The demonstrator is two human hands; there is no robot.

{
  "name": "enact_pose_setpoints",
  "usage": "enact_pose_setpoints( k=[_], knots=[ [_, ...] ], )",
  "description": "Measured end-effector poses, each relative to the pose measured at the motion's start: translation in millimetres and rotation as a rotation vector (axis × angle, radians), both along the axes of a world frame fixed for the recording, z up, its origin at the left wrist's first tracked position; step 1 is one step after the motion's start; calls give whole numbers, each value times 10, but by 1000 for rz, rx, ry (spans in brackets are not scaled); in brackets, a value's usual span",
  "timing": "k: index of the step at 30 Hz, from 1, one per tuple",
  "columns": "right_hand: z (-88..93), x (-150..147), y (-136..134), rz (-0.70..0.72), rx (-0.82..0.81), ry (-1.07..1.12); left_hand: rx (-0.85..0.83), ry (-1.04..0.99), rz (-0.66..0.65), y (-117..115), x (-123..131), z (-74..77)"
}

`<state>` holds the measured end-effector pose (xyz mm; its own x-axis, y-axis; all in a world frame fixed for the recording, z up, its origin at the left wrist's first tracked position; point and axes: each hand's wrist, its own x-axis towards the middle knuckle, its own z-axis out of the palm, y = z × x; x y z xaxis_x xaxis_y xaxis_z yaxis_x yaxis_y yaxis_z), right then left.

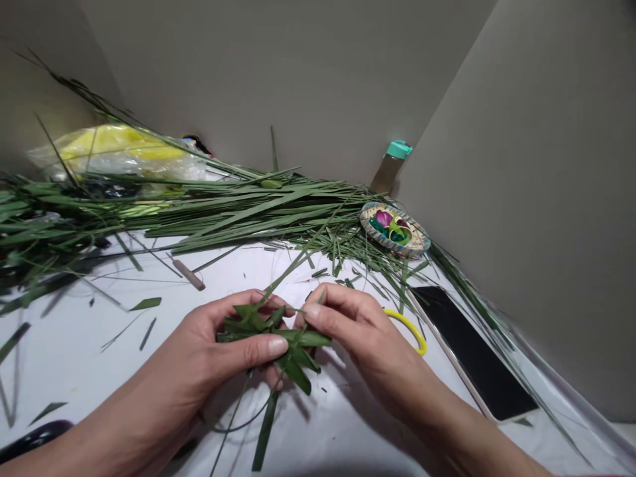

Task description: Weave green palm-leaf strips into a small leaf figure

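Observation:
In the middle of the head view is a star-like figure woven from green leaf strips (298, 371), with pointed folds round its edge. My left hand (223, 344) grips its left side, thumb on top and fingers partly hidden beneath. At its right, my right hand (342, 318) pinches a thin green leaf strip (298, 309) between thumb and forefinger. One long strip slants up from the figure, and another strip (265, 430) hangs below it. A yellow scissor-like loop (410, 329) shows just beyond my right hand.
Long green leaves (248, 212) lie across the back. A woven basket (422, 244) with colourful bits, a bottle (389, 169) and a black-screened phone (477, 358) are at the right. A wooden-handled tool (189, 274) and leaf scraps lie on the white cloth (189, 318). Plastic bags (119, 146) sit back left.

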<state>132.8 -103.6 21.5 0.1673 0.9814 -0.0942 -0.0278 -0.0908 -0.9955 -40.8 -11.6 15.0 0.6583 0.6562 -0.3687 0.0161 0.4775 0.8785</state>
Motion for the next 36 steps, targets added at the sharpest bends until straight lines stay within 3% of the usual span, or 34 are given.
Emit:
enact_pose_setpoints(
  k=[8,12,16,23,31,36],
  knots=[
    [35,9,8,21,5,-25,75,-26,-29,2,-10,-22],
    [41,115,10,-16,89,-2,65,-13,-59,-3,-11,-17],
    [52,215,36,-45,166,40,76,26,-133,-25,-10,-6],
    [105,179,64,-22,153,99,22,66,-253,-72,7,25],
    [99,62,50,-7,135,86,26,-15,-351,-28,-40,-123],
    [71,120,59,-37,128,111,49,-32,-301,-14,-25,-92]
  ],
)
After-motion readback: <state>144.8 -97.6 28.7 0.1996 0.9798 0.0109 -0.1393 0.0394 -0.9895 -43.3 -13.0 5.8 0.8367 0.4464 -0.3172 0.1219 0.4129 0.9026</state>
